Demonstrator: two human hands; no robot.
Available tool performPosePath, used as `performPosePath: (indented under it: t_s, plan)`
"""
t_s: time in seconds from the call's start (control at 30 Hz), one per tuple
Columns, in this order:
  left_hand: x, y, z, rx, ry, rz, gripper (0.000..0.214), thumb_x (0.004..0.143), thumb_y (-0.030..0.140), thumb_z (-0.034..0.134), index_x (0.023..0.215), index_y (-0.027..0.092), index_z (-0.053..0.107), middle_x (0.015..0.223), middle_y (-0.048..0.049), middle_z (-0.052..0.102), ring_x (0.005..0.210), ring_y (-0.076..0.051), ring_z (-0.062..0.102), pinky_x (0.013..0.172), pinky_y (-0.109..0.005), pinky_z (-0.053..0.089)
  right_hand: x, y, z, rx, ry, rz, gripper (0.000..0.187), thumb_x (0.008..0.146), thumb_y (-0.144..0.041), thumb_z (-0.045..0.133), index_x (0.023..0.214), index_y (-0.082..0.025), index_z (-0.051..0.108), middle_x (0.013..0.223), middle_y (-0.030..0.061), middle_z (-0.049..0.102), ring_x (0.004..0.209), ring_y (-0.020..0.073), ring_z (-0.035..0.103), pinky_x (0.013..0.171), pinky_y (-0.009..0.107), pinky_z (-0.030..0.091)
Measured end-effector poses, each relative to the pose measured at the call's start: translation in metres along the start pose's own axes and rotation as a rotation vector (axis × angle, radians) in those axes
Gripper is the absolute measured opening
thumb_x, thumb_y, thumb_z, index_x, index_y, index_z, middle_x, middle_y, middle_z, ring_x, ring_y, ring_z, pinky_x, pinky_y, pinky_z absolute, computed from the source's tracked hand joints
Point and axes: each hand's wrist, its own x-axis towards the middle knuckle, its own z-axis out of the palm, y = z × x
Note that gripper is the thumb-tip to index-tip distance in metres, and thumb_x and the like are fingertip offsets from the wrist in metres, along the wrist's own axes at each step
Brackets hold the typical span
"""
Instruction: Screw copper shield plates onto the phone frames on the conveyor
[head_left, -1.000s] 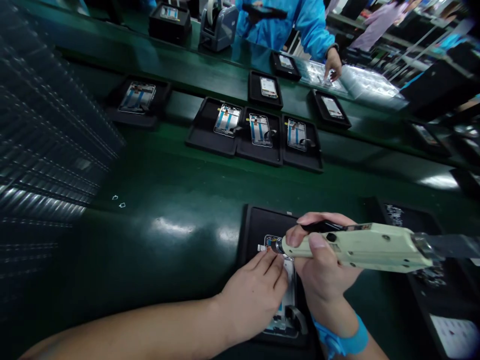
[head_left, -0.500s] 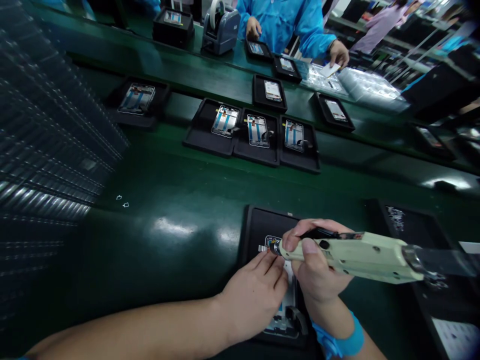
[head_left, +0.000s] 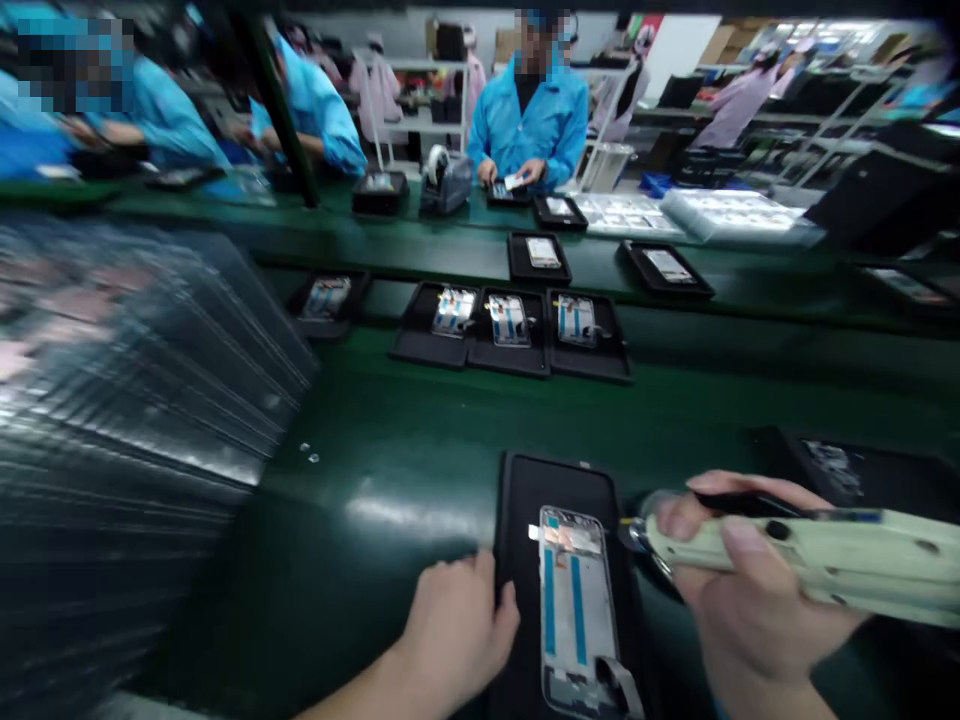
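A phone frame (head_left: 592,610) with two blue strips and a black flex cable near its lower end lies in a black tray (head_left: 555,480) in front of me. At the tray's left edge is my left hand (head_left: 454,625), its fingers curled and its thumb over the rim. To the right of the tray, my right hand (head_left: 750,580) is closed around a pale green electric screwdriver (head_left: 862,560). The screwdriver's tip points left and sits just right of the phone frame, apart from it.
Three black trays with phone frames (head_left: 508,320) stand side by side beyond. Stacked clear plastic trays (head_left: 150,480) rise at left. A black tray with small parts (head_left: 885,475) lies at right. Across the bench, a person in blue (head_left: 529,120) works near a tape dispenser (head_left: 445,185).
My right hand has drawn the screwdriver off the phone frame to the right. My left hand has moved from the frame to the tray's left edge. The view has tilted up.
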Motion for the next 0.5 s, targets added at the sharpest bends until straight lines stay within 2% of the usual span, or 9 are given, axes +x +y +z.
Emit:
performPosePath:
  t_s: [0.03, 0.1, 0.2, 0.27, 0.33, 0.4, 0.5]
  plan:
    - [-0.001, 0.002, -0.001, 0.015, -0.031, -0.028, 0.025, 0.099, 0.03, 0.046, 0.105, 0.014, 0.066, 0.094, -0.0123, 0.073, 0.087, -0.034, 0.073, 0.08, -0.049, 0.059, 0.001, -0.001, -0.004, -0.017, 0.039, 0.028, 0.025, 0.068, -0.018, 0.076, 0.091, -0.016, 0.065, 0.083, 0.0051, 0.067, 0.049, 0.0168, 0.06, 0.051, 0.037, 0.053]
    - [0.001, 0.001, -0.009, 0.039, -0.011, -0.075, 0.024, 0.099, 0.027, 0.048, 0.107, 0.015, 0.066, 0.097, -0.0121, 0.074, 0.093, -0.033, 0.074, 0.083, -0.043, 0.058, 0.004, -0.003, -0.01, -0.053, 0.122, 0.096, 0.026, 0.062, -0.02, 0.077, 0.084, -0.016, 0.064, 0.079, 0.005, 0.065, 0.049, 0.0171, 0.059, 0.053, 0.039, 0.053]
    - [0.008, -0.018, -0.044, 0.1, 0.088, -0.144, 0.024, 0.101, 0.027, 0.047, 0.108, 0.016, 0.066, 0.097, -0.0105, 0.074, 0.094, -0.03, 0.074, 0.081, -0.037, 0.056, 0.007, -0.004, -0.019, -0.073, 0.21, 0.206, 0.032, 0.056, -0.024, 0.077, 0.084, -0.017, 0.064, 0.079, 0.0038, 0.063, 0.052, 0.0166, 0.059, 0.058, 0.04, 0.053]
    - [0.019, -0.042, -0.083, 0.149, 0.173, -0.185, 0.025, 0.104, 0.03, 0.045, 0.107, 0.016, 0.066, 0.097, -0.0097, 0.074, 0.095, -0.027, 0.073, 0.083, -0.035, 0.055, 0.009, -0.004, -0.025, -0.056, 0.231, 0.242, 0.034, 0.055, -0.025, 0.077, 0.086, -0.019, 0.064, 0.079, 0.0038, 0.063, 0.055, 0.0162, 0.058, 0.059, 0.039, 0.053]
    - [0.039, -0.07, -0.131, 0.211, 0.275, -0.245, 0.03, 0.107, 0.03, 0.04, 0.11, 0.013, 0.065, 0.102, -0.0122, 0.073, 0.101, -0.026, 0.072, 0.089, -0.037, 0.054, 0.01, -0.002, -0.03, -0.023, 0.241, 0.258, 0.035, 0.054, -0.024, 0.078, 0.087, -0.02, 0.064, 0.081, 0.0043, 0.063, 0.056, 0.0158, 0.058, 0.058, 0.038, 0.054]
    - [0.067, -0.097, -0.183, 0.269, 0.36, -0.297, 0.033, 0.109, 0.031, 0.039, 0.114, 0.01, 0.064, 0.111, -0.0134, 0.071, 0.109, -0.024, 0.069, 0.099, -0.041, 0.051, 0.009, 0.002, -0.034, -0.007, 0.248, 0.288, 0.036, 0.054, -0.025, 0.08, 0.087, -0.021, 0.065, 0.083, 0.005, 0.063, 0.057, 0.0154, 0.058, 0.058, 0.038, 0.056]
    - [0.12, -0.127, -0.255, 0.324, 0.415, -0.401, 0.034, 0.107, 0.037, 0.05, 0.118, 0.008, 0.065, 0.121, -0.0142, 0.068, 0.117, -0.023, 0.065, 0.105, -0.045, 0.049, 0.006, 0.01, -0.038, -0.035, 0.225, 0.339, 0.037, 0.055, -0.03, 0.085, 0.087, -0.021, 0.068, 0.082, 0.0061, 0.062, 0.058, 0.0163, 0.059, 0.056, 0.036, 0.057]
